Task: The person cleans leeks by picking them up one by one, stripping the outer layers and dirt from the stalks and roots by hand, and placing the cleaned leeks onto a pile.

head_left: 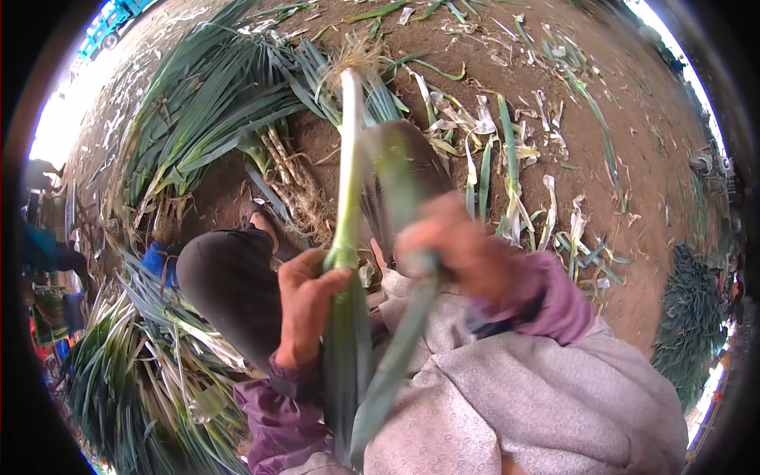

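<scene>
A leek [348, 166] stands upright before me, its white shank and pale roots pointing up and its green leaves hanging below. My left hand [310, 297] is closed around it where white turns to green. My right hand [455, 241], smeared by motion, is closed on a long green leek leaf [400, 352] just right of the shank. Part of that leaf shows blurred above the fist, and the rest droops toward my lap. The fingertips of the right hand cannot be made out clearly.
A large heap of leeks [214, 103] lies on the soil at upper left, and another pile [119, 388] at lower left. Stripped leaves [511, 174] litter the ground to the right. A dark green leafy mound [685, 317] is at far right. My knee [226, 273] is close by.
</scene>
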A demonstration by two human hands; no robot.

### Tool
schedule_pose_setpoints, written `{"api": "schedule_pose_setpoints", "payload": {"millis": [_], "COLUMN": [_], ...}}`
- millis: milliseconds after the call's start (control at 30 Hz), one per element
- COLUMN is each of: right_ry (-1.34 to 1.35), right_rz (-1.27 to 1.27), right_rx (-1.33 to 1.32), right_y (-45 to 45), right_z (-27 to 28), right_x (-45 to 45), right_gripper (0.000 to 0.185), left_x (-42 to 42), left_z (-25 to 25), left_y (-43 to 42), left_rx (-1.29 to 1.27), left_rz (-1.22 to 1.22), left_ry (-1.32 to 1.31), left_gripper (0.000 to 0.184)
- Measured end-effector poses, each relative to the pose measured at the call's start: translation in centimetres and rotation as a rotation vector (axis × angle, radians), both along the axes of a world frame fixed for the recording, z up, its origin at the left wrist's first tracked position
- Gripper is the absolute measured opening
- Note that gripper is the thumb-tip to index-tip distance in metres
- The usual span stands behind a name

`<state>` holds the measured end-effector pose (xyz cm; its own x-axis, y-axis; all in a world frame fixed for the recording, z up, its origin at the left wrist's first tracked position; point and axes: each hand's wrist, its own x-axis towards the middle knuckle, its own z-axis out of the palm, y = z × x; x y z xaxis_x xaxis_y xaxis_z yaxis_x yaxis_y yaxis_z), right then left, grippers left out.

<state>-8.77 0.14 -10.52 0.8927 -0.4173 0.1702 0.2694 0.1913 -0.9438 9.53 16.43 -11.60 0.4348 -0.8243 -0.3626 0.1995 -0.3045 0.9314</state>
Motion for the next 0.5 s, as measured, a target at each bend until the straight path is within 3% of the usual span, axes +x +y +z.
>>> {"api": "schedule_pose_setpoints", "payload": {"millis": [33,67,133,167,200,233,300,400,467,500], "right_ry": [-0.052,-0.166,-0.404,-0.365,-0.214,-0.063,0.259,0.973,1.091,1.051], "right_rz": [0.019,-0.027,-0.245,-0.362,-0.746,-0.914,-1.249,-1.088,-1.128,-1.042], "right_rx": [0.34,0.405,0.127,0.042,-0.093,-0.117,-0.157,-0.548,-1.328,-1.217], "right_y": [-1.4,-3.7,-8.7,-11.2,-11.6,-12.2,-13.4,-15.3,-14.5,-12.8], "right_z": [2.1,5.1,10.7,11.4,11.4,11.2,9.7,5.8,2.3,2.1], "right_x": [-2.1,-4.5,-8.6,-11.2,-12.3,-13.0,-14.2,-15.1,-13.2,-11.2], "right_gripper": [0.017,0.015,0.028,0.025,0.029,0.031,0.037,0.041,0.035,0.034], "left_x": [0.4,1.1,1.9,2.1,2.0,1.9,2.6,1.9,1.6,1.4], "left_z": [-0.3,-0.8,-0.7,-0.6,-0.8,-0.9,-1.0,0.5,1.4,1.8], "left_y": [0.2,0.5,0.8,1.1,1.1,1.2,1.2,0.8,0.5,0.3], "left_rx": [0.035,0.042,0.009,-0.01,-0.055,-0.1,-0.139,-0.152,-0.138,-0.125], "left_rz": [0.072,0.083,0.132,0.167,0.16,0.157,0.064,0.013,-0.037,-0.06], "left_ry": [0.066,-0.001,0.123,0.187,0.11,0.033,0.302,0.263,0.186,0.146], "left_gripper": [0.015,0.014,0.016,0.017,0.022,0.028,0.035,0.042,0.043,0.043]}}
